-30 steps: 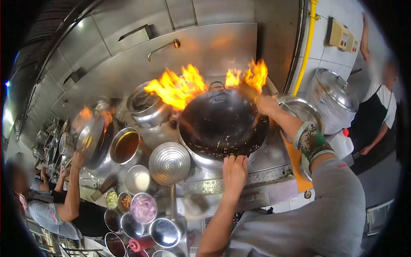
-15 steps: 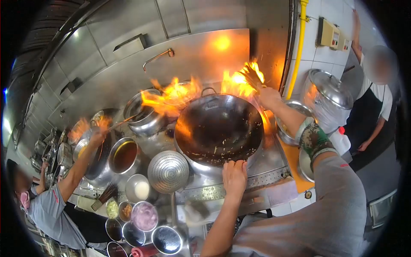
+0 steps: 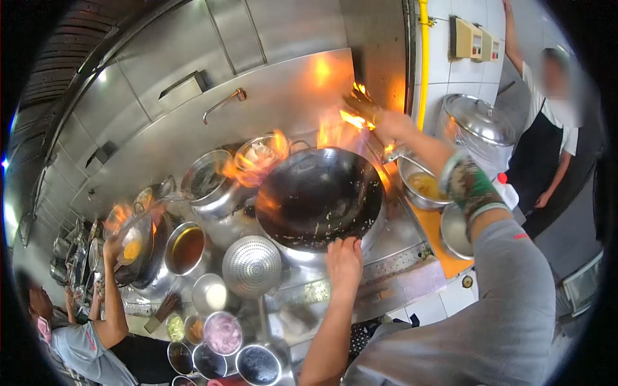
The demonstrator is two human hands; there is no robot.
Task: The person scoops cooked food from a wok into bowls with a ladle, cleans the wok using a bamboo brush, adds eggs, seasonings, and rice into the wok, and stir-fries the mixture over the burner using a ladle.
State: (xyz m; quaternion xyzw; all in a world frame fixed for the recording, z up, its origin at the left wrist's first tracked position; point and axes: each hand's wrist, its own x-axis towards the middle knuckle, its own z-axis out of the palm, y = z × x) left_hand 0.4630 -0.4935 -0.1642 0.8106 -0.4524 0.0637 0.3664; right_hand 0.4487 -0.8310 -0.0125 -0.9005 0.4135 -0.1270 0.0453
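Observation:
My left hand is closed on the near rim of a large dark wok, which tilts on the stove. Small pale food scraps cling to the inside of the wok, mostly near its lower edge. Beyond the wok's far right side, my right hand is wrapped round a bundled-stick wok brush. Flames show around the brush and behind the wok. The fingers of my right hand are partly hidden by its back.
A perforated strainer and a pot of brown liquid are left of the wok. Several ingredient bowls stand nearer me, including one of chopped purple food. A metal bowl is at right. Co-workers stand on both sides.
The whole view has shifted slightly. Flames behind the wok and by the brush are smaller. The left co-worker's utensil has drawn back from the pot. My left hand stays on the rim.

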